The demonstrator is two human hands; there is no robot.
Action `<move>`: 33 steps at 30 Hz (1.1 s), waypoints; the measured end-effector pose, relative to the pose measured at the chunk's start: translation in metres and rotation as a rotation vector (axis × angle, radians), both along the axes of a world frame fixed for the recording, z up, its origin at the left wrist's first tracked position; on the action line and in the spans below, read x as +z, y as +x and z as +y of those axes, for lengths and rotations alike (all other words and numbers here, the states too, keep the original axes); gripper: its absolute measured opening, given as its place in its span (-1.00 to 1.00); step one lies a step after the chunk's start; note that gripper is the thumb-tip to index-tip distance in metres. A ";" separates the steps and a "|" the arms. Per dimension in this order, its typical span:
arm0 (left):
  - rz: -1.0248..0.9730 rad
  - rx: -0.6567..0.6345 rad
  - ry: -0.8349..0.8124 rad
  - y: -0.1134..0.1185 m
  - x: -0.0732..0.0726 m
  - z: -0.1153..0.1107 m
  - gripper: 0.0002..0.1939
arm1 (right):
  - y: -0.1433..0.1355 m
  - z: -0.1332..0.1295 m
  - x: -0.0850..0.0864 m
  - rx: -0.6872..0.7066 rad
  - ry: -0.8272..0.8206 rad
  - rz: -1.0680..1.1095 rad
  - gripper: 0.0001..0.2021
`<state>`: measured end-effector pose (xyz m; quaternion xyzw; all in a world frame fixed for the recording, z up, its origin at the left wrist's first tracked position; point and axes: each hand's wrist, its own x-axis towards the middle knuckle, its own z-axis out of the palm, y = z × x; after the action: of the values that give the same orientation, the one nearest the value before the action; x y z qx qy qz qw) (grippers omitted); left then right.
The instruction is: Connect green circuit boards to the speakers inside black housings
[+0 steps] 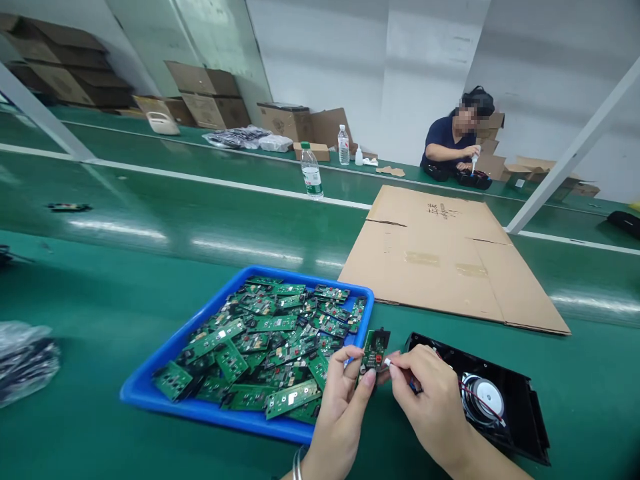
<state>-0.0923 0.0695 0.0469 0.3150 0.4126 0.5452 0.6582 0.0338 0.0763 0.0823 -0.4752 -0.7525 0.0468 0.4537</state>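
Observation:
My left hand (345, 400) grips a small green circuit board (373, 353) between thumb and fingers, in front of the blue tray's right edge. Beside it, my right hand (425, 393) pinches a small white connector (387, 361) close to the board's right side; whether the two touch I cannot tell. Partly behind my right hand lies a black plastic housing (515, 407) with a round speaker (484, 398) and thin red and black wires inside. To the left, a blue tray (200, 418) holds a heap of green circuit boards (275, 340).
A flattened cardboard sheet (450, 267) lies beyond the housing. A water bottle (311, 172) stands behind the tray. Across the bench a person (450, 140) works on a black part. Plastic-wrapped parts (25, 363) lie at left. Cardboard boxes (213, 100) line the far side.

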 end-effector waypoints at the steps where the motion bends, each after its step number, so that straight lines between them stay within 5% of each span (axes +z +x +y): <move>1: 0.010 0.018 -0.008 0.000 0.001 0.000 -0.40 | -0.001 0.000 0.000 -0.002 -0.008 0.003 -0.80; 4: 0.045 0.077 -0.051 -0.001 0.003 0.001 -0.23 | -0.008 -0.002 -0.001 0.006 -0.008 -0.036 -0.76; 14: -0.010 0.134 -0.297 -0.003 0.004 0.000 -0.41 | -0.022 -0.005 -0.010 -0.047 0.102 -0.128 -0.63; 22: 0.018 0.044 -0.206 -0.006 0.001 0.001 -0.38 | -0.012 -0.005 -0.011 0.043 0.041 0.019 -0.76; 33: -0.019 -0.155 0.098 -0.015 -0.001 0.002 -0.66 | -0.005 -0.009 -0.006 0.074 0.064 0.028 -0.80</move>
<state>-0.1069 0.0711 0.0461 0.3727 0.3536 0.5150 0.6862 0.0288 0.0674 0.0767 -0.4315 -0.7643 0.0460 0.4770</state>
